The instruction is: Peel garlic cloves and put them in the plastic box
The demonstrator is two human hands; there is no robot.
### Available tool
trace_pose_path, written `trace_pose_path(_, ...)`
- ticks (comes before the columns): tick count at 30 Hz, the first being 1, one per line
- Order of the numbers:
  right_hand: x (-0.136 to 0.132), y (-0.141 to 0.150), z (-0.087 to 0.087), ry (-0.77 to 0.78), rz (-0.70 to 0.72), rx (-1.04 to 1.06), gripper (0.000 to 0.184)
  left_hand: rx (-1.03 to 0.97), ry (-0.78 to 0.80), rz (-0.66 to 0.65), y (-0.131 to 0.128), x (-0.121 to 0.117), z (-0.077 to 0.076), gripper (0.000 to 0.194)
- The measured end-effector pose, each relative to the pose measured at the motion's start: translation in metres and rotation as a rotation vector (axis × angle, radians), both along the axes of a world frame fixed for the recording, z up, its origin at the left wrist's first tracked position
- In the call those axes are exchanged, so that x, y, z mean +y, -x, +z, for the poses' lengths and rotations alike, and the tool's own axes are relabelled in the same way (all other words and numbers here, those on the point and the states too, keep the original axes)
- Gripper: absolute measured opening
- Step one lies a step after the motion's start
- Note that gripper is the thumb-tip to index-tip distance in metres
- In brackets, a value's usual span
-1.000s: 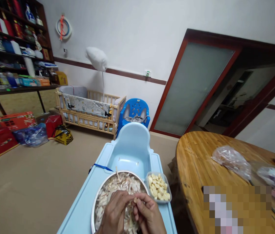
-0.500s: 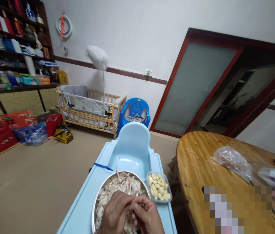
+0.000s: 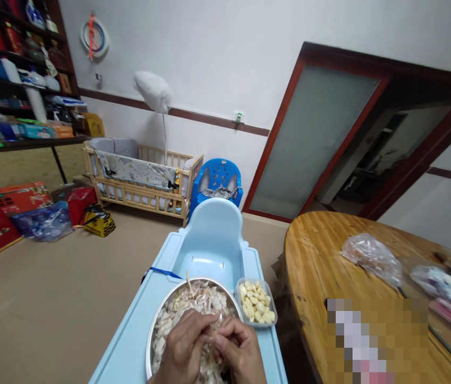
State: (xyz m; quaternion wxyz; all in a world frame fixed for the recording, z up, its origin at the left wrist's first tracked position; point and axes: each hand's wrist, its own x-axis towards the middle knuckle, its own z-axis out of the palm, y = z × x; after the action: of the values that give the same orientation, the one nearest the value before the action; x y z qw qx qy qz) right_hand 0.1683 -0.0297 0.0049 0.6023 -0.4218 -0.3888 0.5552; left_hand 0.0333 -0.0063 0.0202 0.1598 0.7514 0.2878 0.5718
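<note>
Over a round steel bowl (image 3: 150,346) heaped with papery garlic skins (image 3: 205,298), both of my hands meet with their fingertips together. My left hand (image 3: 187,346) has its fingers bent and pinched. Thumb and forefinger of my right hand (image 3: 239,346) press together beside it. Whatever small thing lies between the fingertips is hidden by the fingers. Just right of the bowl, a clear plastic container (image 3: 275,314) holds several peeled garlic cloves (image 3: 255,301). Bowl and container both rest on the light-blue tray of a child's chair (image 3: 125,325).
A wooden table (image 3: 313,256) with a plastic bag (image 3: 371,258) on it stands to the right. Beyond the chair are a blue plastic chair (image 3: 219,178) and a wooden crib (image 3: 141,197). Bags and boxes lie on the floor at left, below crowded shelves (image 3: 13,80).
The view has shifted slightly, so the room sits a little further left. My hands stay pinched together over the bowl, with only small finger movements.
</note>
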Motion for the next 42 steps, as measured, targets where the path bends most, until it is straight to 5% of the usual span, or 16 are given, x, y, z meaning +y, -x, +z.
trace_pose_path(12,-0.004,0.008,0.003,0.084,0.020,0.096,0.029,0.032,0.030,-0.016,0.001,0.001,0.001,0.032)
trace_pose_path(21,0.005,0.012,0.012,0.142,0.048,0.439,0.026,0.019,-0.008,-0.040,-0.009,-0.006,-0.007,0.034)
trace_pose_path(42,0.004,0.011,-0.007,0.169,0.212,0.408,0.028,-0.013,-0.026,-0.072,0.003,0.001,-0.010,0.029)
